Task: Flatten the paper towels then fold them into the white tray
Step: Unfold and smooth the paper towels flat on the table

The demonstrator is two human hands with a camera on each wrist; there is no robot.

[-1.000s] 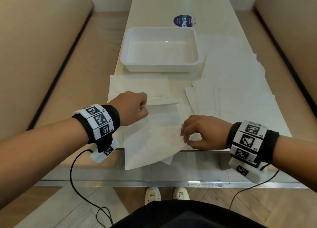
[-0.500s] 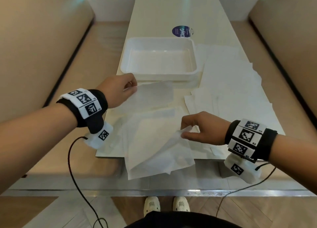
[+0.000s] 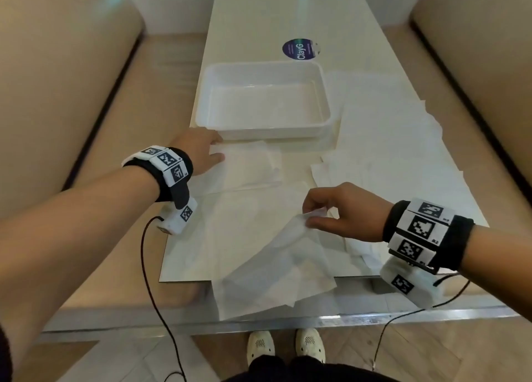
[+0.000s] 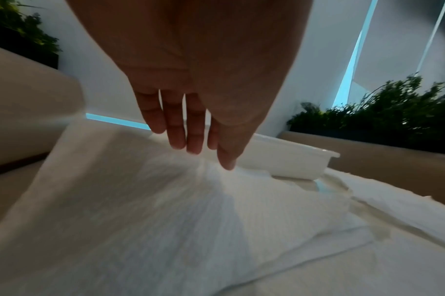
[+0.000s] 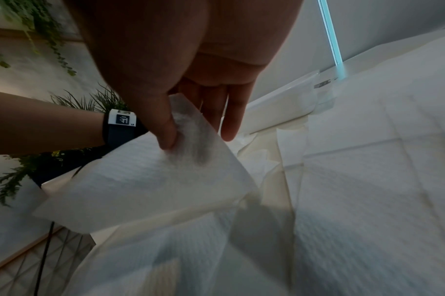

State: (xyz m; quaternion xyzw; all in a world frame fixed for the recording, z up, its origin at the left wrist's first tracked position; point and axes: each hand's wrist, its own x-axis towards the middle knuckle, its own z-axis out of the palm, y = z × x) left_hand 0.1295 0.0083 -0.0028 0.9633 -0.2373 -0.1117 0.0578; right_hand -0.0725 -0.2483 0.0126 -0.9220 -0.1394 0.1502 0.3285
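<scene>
A white tray (image 3: pixel 260 134) stands mid-table with nothing in it. Just in front of it my left hand (image 3: pixel 214 151) lies with straight fingers on the far left part of a white paper towel (image 3: pixel 253 237); in the left wrist view the fingertips (image 4: pixel 194 149) touch the sheet. That towel runs toward me and hangs over the table's near edge. My right hand (image 3: pixel 309 217) pinches its right corner between thumb and fingers and holds it lifted off the table. The pinched corner (image 5: pixel 191 128) shows in the right wrist view. A smaller folded towel (image 3: pixel 259 165) lies under the sheet's far part.
A spread of several overlapping paper towels (image 3: pixel 397 157) covers the table's right side beside the tray. A round dark sticker (image 3: pixel 299 49) sits behind the tray. Beige benches flank the narrow table (image 3: pixel 273 13). Cables hang from both wrists.
My left hand carried the towel's far edge forward to the tray and now lies with straight fingers on it. My right hand pinched and lifted the towel's right corner.
</scene>
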